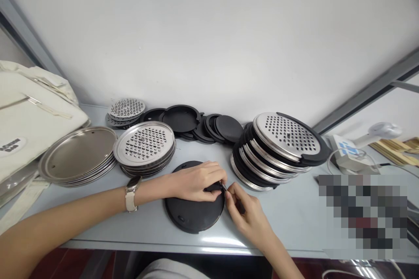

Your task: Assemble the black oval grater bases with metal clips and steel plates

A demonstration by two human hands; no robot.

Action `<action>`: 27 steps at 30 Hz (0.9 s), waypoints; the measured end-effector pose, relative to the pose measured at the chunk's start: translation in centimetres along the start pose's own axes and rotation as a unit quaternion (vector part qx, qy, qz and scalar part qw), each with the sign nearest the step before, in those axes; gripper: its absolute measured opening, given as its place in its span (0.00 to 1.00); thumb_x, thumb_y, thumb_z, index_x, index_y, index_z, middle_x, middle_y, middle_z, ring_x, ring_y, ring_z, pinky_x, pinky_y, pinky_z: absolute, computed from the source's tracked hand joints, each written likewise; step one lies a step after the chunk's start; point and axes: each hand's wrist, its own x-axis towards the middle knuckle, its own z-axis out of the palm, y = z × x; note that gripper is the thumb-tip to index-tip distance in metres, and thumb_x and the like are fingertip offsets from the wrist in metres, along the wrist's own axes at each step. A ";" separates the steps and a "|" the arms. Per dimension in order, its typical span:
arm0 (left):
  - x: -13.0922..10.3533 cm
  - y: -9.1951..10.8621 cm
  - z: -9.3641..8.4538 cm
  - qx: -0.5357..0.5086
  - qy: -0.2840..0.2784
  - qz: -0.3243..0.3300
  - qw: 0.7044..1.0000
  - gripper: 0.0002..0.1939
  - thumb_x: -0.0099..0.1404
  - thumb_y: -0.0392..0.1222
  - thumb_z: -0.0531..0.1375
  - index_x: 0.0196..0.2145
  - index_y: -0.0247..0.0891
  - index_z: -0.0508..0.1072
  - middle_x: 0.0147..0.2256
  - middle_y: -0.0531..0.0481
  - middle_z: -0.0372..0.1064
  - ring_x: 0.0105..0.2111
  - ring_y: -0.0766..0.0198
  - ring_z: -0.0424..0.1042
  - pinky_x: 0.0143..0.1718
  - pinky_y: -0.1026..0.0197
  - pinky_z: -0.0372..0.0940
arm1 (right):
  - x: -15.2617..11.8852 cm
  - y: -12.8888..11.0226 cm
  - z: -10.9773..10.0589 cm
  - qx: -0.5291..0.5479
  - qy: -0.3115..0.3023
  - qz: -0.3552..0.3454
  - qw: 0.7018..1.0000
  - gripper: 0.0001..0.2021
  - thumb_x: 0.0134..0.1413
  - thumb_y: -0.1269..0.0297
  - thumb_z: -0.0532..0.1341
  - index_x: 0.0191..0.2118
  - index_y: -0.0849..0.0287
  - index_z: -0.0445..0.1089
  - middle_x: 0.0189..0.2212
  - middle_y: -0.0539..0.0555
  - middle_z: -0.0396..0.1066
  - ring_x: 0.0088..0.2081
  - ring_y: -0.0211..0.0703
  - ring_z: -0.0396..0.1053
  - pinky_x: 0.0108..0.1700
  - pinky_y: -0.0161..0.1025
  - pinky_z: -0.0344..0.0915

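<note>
A black round plate (196, 216) with a raised rim lies flat on the table before me. My left hand (201, 181) rests across it, fingers curled at its right edge; a watch is on that wrist. My right hand (247, 209) is closed in a pinch at the same edge, on a small shiny metal piece (224, 186) that meets the left fingertips. The fingers hide most of this piece, so its kind is unclear. Right of the hands stands a stack of metal grater discs (288, 137) with black rims.
Perforated metal discs (144, 141) and plain metal plates (78, 152) stand stacked at left, beside a cream bag (36, 109). Along the wall lie small grater discs (127, 108) and several black round parts (181, 117). At right are a white device (347, 152) with a cable and wooden pieces (393, 154).
</note>
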 end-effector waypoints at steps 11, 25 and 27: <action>0.2 0.2 -0.3 0.018 -0.004 0.011 1.000 0.08 0.66 0.39 0.56 0.42 0.34 0.65 0.38 0.44 0.66 0.41 0.59 0.63 0.48 0.58 0.59 | 0.0 0.0 0.2 0.027 -0.016 -0.005 1.000 0.10 0.65 0.64 0.49 0.30 0.56 0.52 0.21 0.44 0.53 0.22 0.34 0.52 0.25 0.33 0.50; 0.1 -0.3 0.3 0.042 0.010 0.010 0.999 0.06 0.65 0.39 0.56 0.39 0.35 0.68 0.34 0.46 0.67 0.37 0.60 0.64 0.44 0.58 0.60 | 0.1 -0.1 0.0 0.016 -0.023 0.002 1.000 0.09 0.66 0.63 0.48 0.31 0.55 0.52 0.22 0.43 0.52 0.23 0.34 0.50 0.27 0.33 0.49; 0.1 -0.3 0.3 0.039 0.014 0.011 0.999 0.06 0.65 0.38 0.57 0.39 0.35 0.68 0.33 0.46 0.67 0.37 0.60 0.64 0.44 0.58 0.60 | 0.1 0.0 0.1 0.015 -0.022 0.002 1.000 0.10 0.66 0.63 0.48 0.31 0.55 0.51 0.22 0.43 0.52 0.23 0.34 0.50 0.26 0.33 0.49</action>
